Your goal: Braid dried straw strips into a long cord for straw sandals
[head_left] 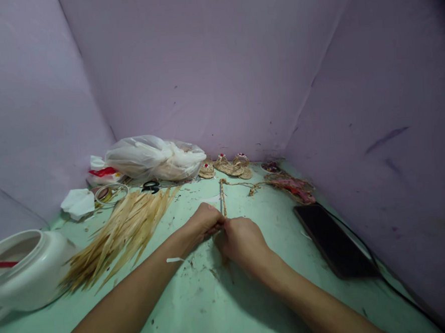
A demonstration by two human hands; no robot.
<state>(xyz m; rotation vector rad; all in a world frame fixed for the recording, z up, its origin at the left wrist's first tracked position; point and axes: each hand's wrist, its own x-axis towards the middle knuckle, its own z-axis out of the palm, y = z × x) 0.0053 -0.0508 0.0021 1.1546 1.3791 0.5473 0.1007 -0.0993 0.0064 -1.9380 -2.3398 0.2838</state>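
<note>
My left hand (206, 221) and my right hand (242, 239) meet at the middle of the pale green table (223, 307), both with fingers pinched closed on the near end of a thin twisted straw cord (222, 199). The cord runs straight away from my hands toward the back wall. A loose fan of dry straw strips (124, 233) lies just left of my left forearm.
A white plastic jar (23, 269) lies at the left edge. At the back are a filled plastic bag (156, 158), black scissors (151, 186), tape rolls (109, 193), crumpled paper (77, 203), small woven straw sandals (232, 166) and tangled cord (284, 183). A dark phone (334, 240) with cable lies right.
</note>
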